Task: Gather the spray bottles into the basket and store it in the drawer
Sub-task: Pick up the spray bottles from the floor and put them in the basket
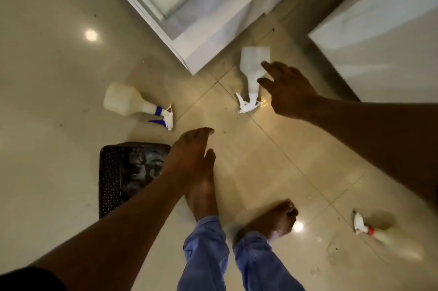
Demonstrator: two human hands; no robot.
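Observation:
Three spray bottles lie on the tiled floor. A white bottle with a white trigger (253, 70) lies ahead, and my right hand (288, 88) hovers over its right side with fingers spread, holding nothing. A white bottle with a blue trigger (129, 101) lies to the left. A bottle with a red collar (369, 230) lies at the lower right, blurred. The dark perforated basket (111, 177) stands on the floor at the lower left. My left hand (189, 155) hangs over the basket's right edge, fingers loose, holding nothing.
A white cabinet with an open drawer (189, 6) stands at the top centre, its corner close to the white-trigger bottle. Another white unit (379, 42) is at the right. My bare feet and blue trousers (206, 250) are at the bottom centre.

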